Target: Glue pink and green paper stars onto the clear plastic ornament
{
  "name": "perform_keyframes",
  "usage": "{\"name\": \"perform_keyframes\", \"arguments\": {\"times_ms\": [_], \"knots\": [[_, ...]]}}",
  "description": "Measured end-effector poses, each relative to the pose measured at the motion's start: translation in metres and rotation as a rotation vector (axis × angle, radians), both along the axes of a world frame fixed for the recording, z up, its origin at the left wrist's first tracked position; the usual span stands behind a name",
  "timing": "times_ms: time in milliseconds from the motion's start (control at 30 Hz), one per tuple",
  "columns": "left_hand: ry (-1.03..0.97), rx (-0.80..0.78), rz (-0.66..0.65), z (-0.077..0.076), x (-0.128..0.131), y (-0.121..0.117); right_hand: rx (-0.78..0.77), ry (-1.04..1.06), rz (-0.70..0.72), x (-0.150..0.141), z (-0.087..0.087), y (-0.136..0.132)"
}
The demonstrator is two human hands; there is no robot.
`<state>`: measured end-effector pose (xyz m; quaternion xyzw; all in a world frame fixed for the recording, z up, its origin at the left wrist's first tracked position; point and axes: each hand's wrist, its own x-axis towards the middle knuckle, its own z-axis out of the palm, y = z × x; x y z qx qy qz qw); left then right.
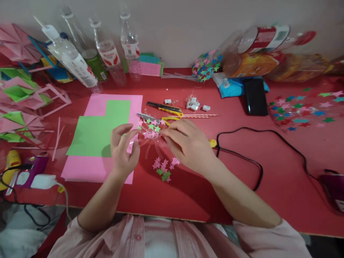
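Between my hands is a clear plastic piece cut into strips, with pink and green paper stars on it. My right hand closes its fingers at the right edge of this piece. On the other side, my left hand has its fingers curved and apart; whether it touches a strip I cannot tell. Loose pink and green stars lie in a small pile below. Just beyond the plastic are scissors with yellow handles and a yellow-and-black cutter.
Green sheets and pink sheets lie at left. Plastic bottles line the back. White caps, a black phone, a black cable and star-decorated plastic are at right. Folded paper shapes crowd the far left.
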<state>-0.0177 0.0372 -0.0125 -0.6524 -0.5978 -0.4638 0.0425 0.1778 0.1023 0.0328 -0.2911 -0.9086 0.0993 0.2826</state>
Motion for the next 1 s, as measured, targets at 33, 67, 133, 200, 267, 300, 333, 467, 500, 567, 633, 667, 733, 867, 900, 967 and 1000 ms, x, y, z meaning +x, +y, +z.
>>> {"name": "perform_keyframes", "arguments": {"times_ms": [33,67,133,200,267,300,333,467,500,567,633,667,733,867,900,967,1000], "knots": [[0.035,0.023,-0.016,0.001,0.001,-0.001,0.015,-0.021,0.022,-0.002,-0.001,-0.001],[0.067,0.032,-0.029,0.002,0.002,-0.001,0.027,-0.042,0.036,-0.004,-0.002,-0.003],[0.118,0.037,-0.045,0.001,0.003,-0.001,0.047,-0.079,0.048,-0.007,-0.005,-0.005],[0.147,0.024,-0.042,0.000,0.003,0.000,0.062,-0.108,0.045,-0.010,-0.007,-0.006],[0.144,0.022,-0.030,-0.001,0.002,0.001,0.068,-0.125,0.045,-0.011,-0.009,-0.006],[0.133,0.025,-0.029,-0.002,0.002,0.001,0.070,-0.126,0.047,-0.011,-0.009,-0.006],[0.116,0.029,-0.032,-0.002,0.002,0.001,0.073,-0.122,0.050,-0.010,-0.009,-0.006],[0.013,-0.009,-0.046,-0.002,0.001,0.001,0.102,-0.054,0.045,-0.010,-0.006,-0.008],[-0.021,-0.023,-0.042,-0.002,0.001,0.002,0.115,-0.030,0.041,-0.010,-0.004,-0.009],[-0.096,-0.048,-0.035,-0.003,0.000,0.004,0.143,0.009,0.024,-0.013,-0.003,-0.010],[-0.169,-0.097,-0.038,-0.005,-0.001,0.007,0.160,0.023,-0.009,-0.017,-0.001,-0.010],[-0.208,-0.136,-0.050,-0.006,-0.002,0.008,0.160,0.019,-0.024,-0.019,-0.001,-0.010],[-0.297,-0.226,-0.087,-0.010,-0.004,0.010,0.145,0.003,-0.050,-0.023,-0.001,-0.009],[-0.447,-0.337,-0.114,-0.013,-0.004,0.009,0.109,-0.019,-0.058,-0.025,-0.001,-0.008],[-0.462,-0.351,-0.107,-0.012,-0.003,0.008,0.107,-0.025,-0.048,-0.024,-0.001,-0.009],[-0.471,-0.376,-0.086,-0.010,-0.001,0.006,0.113,-0.038,-0.033,-0.023,-0.002,-0.012],[-0.469,-0.390,-0.075,-0.009,-0.001,0.006,0.121,-0.044,-0.032,-0.023,-0.002,-0.014]]}}
